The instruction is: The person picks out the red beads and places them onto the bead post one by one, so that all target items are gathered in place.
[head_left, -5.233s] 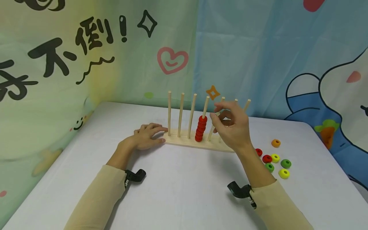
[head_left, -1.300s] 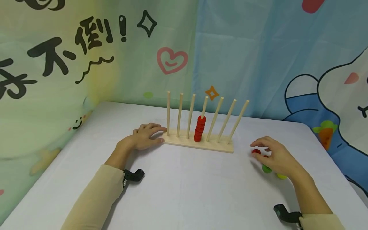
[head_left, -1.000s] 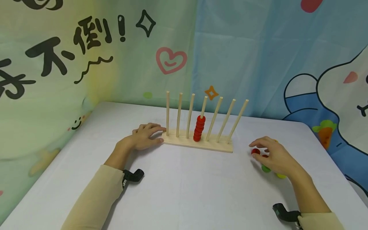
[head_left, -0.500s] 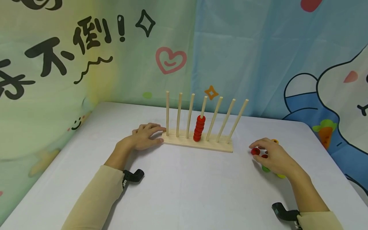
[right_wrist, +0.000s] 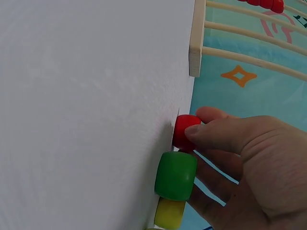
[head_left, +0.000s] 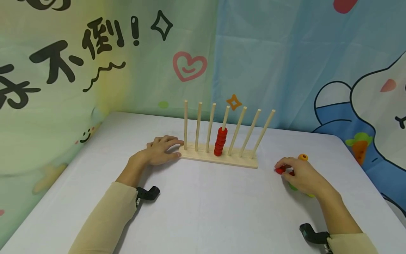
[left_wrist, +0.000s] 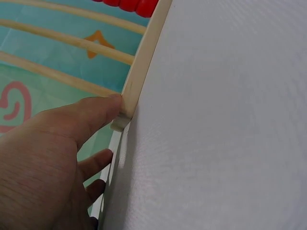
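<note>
A pale wooden peg rack (head_left: 219,160) with a row of upright pegs stands on the table. One middle peg carries a stack of red beads (head_left: 220,141); the other pegs are bare. At the rack's left end, my left hand (head_left: 161,151) rests with thumb and index finger touching the base (left_wrist: 139,72), its fingers spread. To the right of the rack, my right hand (head_left: 304,176) pinches a red bead (right_wrist: 184,132) between thumb and fingertips, down at the table surface. A green bead (right_wrist: 176,176) and a yellow bead (right_wrist: 170,214) lie beside that hand.
An orange bead (head_left: 303,157) lies just behind my right hand, which hides most of the other loose beads. The white table (head_left: 203,211) reaches back to a printed curtain (head_left: 263,53) hanging behind the rack.
My right hand has gone from the pegs to the loose beads at the right. In the last half second its thumb and fingers have closed on a red bead. The left hand stays put.
</note>
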Demonstrator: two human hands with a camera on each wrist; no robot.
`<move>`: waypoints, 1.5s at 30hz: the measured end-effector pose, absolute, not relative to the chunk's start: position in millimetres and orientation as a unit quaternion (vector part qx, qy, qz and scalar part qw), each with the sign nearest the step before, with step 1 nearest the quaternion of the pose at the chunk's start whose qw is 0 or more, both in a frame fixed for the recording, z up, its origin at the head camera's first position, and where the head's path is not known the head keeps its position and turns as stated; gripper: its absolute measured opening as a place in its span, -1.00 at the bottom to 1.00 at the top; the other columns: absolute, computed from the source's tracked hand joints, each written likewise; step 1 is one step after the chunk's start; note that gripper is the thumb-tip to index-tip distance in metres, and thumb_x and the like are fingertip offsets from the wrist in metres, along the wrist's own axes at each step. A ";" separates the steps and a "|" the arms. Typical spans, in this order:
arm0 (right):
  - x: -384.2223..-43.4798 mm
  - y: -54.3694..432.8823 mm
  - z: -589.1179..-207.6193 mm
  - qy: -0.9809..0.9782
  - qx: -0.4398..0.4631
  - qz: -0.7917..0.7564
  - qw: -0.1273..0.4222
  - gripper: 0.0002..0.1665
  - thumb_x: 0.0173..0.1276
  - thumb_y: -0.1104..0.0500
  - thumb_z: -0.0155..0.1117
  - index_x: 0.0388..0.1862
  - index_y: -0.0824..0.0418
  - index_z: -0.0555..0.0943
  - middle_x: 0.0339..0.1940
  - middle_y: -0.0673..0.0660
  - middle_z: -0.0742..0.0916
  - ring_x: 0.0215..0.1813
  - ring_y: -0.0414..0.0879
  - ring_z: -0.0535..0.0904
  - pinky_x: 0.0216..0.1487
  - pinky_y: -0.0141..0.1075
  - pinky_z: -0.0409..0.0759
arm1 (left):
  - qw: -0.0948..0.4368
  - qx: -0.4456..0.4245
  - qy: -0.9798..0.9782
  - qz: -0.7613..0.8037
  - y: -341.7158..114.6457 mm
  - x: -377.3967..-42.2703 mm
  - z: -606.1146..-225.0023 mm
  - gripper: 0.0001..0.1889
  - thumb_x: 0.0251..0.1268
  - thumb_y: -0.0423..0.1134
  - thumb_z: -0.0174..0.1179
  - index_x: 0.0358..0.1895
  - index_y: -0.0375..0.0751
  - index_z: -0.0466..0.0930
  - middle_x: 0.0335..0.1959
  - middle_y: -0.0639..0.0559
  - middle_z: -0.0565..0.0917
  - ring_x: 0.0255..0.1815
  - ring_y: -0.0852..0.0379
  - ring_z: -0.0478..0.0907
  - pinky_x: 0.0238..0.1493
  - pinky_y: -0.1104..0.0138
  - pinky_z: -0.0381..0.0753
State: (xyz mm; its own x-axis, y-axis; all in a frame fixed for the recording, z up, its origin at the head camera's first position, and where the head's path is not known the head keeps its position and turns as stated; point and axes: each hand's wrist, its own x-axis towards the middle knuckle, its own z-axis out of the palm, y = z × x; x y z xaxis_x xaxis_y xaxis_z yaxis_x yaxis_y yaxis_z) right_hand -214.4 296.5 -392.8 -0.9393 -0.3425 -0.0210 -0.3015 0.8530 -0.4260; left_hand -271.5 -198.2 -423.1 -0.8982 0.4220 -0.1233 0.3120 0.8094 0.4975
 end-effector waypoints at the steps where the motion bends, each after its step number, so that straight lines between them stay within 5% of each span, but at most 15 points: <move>1: -214.7 296.2 -393.4 0.961 -0.170 -0.214 0.046 -0.72 0.39 0.37 0.32 0.04 0.20 0.68 0.00 0.20 0.73 0.05 0.16 0.62 0.08 0.14 0.65 | 0.114 0.195 0.944 0.240 -198.3 -271.7 -423.5 -0.39 0.49 0.23 0.05 0.54 0.25 0.32 0.61 -0.04 0.18 0.54 -0.34 0.06 0.30 -0.36 0.08; 15: -218.3 292.0 -389.8 0.952 -0.207 -0.226 -0.024 -0.68 0.37 0.35 0.36 0.08 0.18 0.68 0.05 0.19 0.64 0.12 0.24 0.60 0.17 0.29 0.55 | 0.118 0.191 0.946 0.232 -196.5 -272.4 -421.3 -0.38 0.50 0.25 0.04 0.55 0.24 0.31 0.62 -0.05 0.15 0.56 -0.35 0.04 0.31 -0.37 0.09; 31: -217.5 278.8 -388.3 0.928 -0.270 -0.232 -0.109 -0.61 0.28 0.37 0.45 0.08 0.14 0.68 -0.05 -0.01 0.71 -0.15 -0.14 0.62 -0.15 -0.24 0.67 | 0.114 0.195 0.947 0.229 -196.6 -272.0 -423.3 -0.38 0.49 0.28 0.03 0.55 0.27 0.30 0.62 -0.04 0.16 0.55 -0.35 0.06 0.30 -0.36 0.10; 45: -216.8 262.3 -383.5 0.927 -0.267 -0.248 -0.090 -0.72 0.38 0.21 0.44 0.05 0.08 0.71 -0.05 -0.07 0.73 -0.17 -0.17 0.64 -0.15 -0.25 0.69 | 0.118 0.190 0.947 0.229 -198.0 -272.2 -424.1 -0.37 0.48 0.28 0.03 0.55 0.29 0.30 0.62 -0.01 0.15 0.56 -0.31 0.05 0.33 -0.34 0.09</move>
State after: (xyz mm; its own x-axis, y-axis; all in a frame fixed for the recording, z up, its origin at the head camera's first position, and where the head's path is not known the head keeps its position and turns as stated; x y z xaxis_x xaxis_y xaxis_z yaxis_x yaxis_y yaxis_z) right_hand -216.8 262.3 -383.5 -0.8415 -0.4505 0.2984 -0.5393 0.7345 -0.4119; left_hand -272.2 -198.0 -424.1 -0.8998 0.4144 -0.1367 0.3065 0.8232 0.4779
